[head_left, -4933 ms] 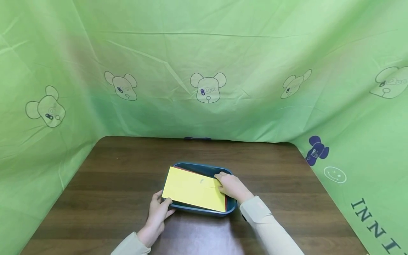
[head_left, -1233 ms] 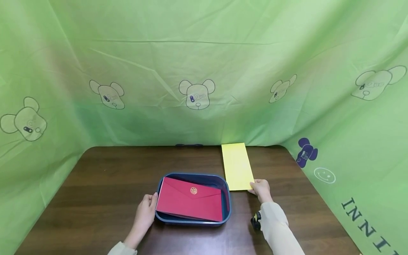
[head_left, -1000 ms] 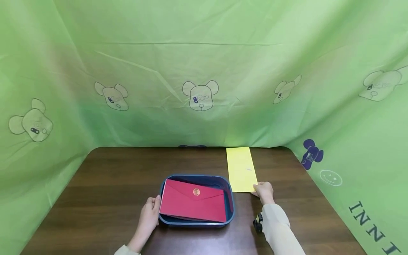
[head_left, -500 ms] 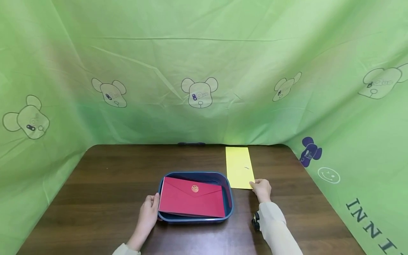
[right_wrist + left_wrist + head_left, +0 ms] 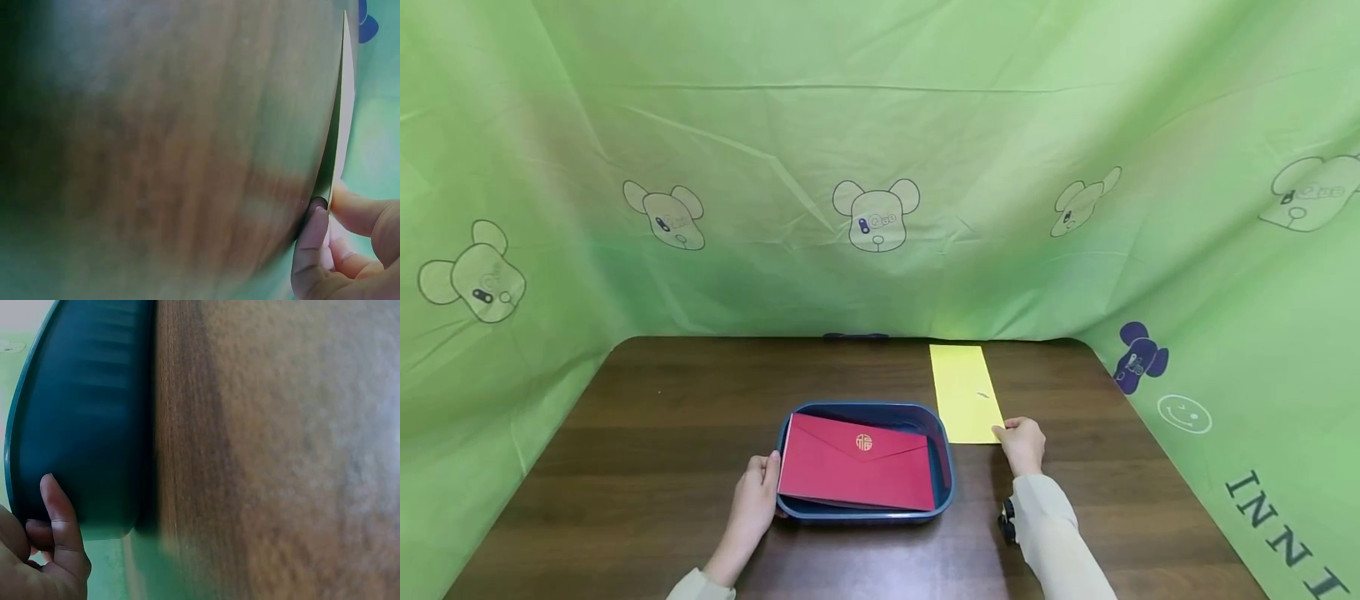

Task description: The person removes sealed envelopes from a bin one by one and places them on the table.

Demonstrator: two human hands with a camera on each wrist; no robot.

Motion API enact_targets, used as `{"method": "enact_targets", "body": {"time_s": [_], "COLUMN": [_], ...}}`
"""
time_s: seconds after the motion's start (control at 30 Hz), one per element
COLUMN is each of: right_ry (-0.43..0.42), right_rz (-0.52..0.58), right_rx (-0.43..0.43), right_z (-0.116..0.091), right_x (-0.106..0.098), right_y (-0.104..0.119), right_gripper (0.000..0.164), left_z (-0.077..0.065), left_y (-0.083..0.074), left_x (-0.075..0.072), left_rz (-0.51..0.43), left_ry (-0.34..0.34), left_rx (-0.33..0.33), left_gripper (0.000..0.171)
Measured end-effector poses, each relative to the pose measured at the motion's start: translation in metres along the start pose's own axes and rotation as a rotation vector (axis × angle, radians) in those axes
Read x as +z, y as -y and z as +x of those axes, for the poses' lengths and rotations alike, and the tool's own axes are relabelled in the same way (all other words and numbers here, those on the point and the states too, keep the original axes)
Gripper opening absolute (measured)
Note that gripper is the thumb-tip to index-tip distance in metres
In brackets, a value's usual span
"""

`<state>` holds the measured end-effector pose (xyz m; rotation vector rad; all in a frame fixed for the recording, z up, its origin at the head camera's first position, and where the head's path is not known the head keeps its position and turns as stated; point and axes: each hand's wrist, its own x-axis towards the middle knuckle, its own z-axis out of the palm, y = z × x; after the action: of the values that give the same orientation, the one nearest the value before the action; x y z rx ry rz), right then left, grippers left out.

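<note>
Red envelope (image 5: 842, 471), gold emblem (image 5: 864, 442), blue tub (image 5: 865, 517)
Far right, yellow paper (image 5: 962, 412); brown wood-grained table (image 5: 625, 467); green, bear-printed curtain (image 5: 775, 283).

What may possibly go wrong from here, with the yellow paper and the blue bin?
The right hand pinches the yellow paper only at one corner, so it might bend or slip. The paper's far end appears close to the green curtain and could brush it. The red envelope lies askew in the blue bin; it may slide if the left hand tilts the bin.
</note>
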<state>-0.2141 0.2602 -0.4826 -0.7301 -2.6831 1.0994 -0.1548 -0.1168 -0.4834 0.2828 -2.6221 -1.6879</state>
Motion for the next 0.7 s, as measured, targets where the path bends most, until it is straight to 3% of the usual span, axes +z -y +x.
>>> {"method": "enact_targets", "body": {"time_s": [0.7], "right_ry": [-0.040], "right_rz": [-0.050], "right_rx": [-0.037], "right_z": [0.0045], "right_x": [0.0028], "right_y": [-0.0008], "right_gripper": [0.026], "left_z": [0.0004], "left_y": [-0.0020], "left_x": [-0.0011], "left_rz": [0.000], "left_ry": [0.012], "left_rx": [-0.006], "left_gripper": [0.038]}}
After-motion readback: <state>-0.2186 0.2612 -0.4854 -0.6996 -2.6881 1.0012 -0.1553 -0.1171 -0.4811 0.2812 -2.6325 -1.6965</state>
